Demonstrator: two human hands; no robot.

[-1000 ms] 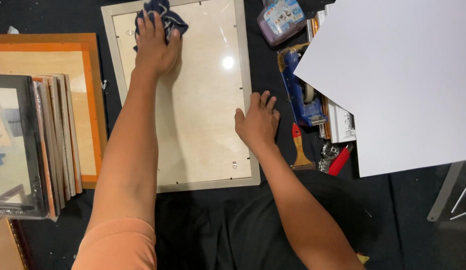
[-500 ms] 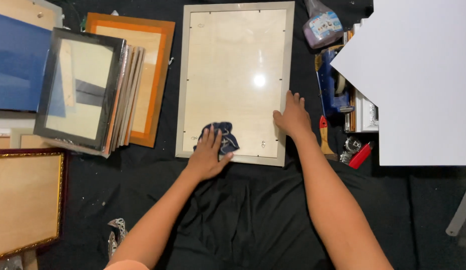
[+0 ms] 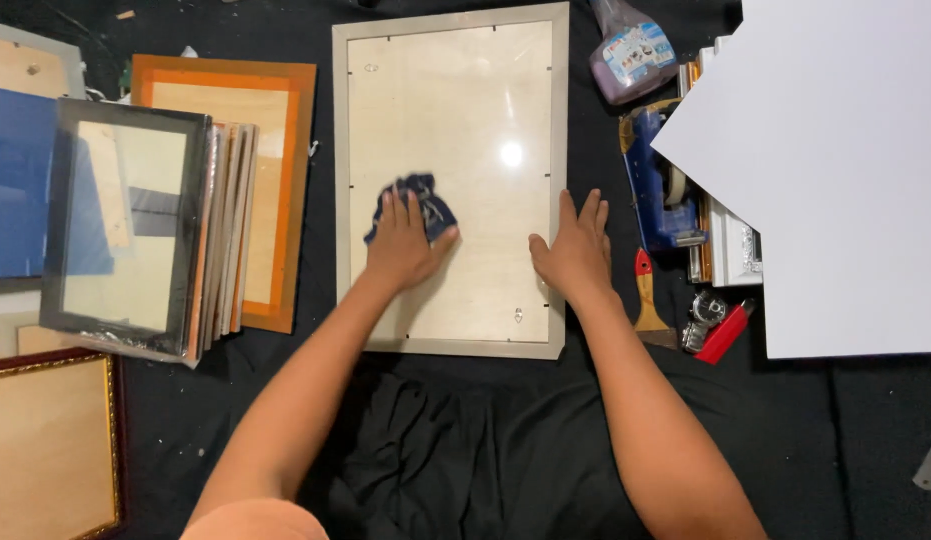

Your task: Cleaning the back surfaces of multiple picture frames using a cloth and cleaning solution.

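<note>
A stack of picture frames (image 3: 135, 225) leans over an orange frame (image 3: 285, 190) on the left, with a gold-edged frame (image 3: 50, 440) below. On the right lie a spray bottle (image 3: 630, 55), a blue tape dispenser (image 3: 660, 190), a wooden-handled brush (image 3: 647, 300) (red near its top) and a large white board (image 3: 845, 170).

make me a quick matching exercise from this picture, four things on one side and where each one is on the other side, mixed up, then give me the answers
Things:
1. dark blue cloth
2. spray bottle
3. right hand
4. white board

Places:
A. far right, over the tools
B. under the left hand, on the glass
C. top, right of the grey frame
D. flat on the frame's right edge

Pairs: 1-B, 2-C, 3-D, 4-A
</note>
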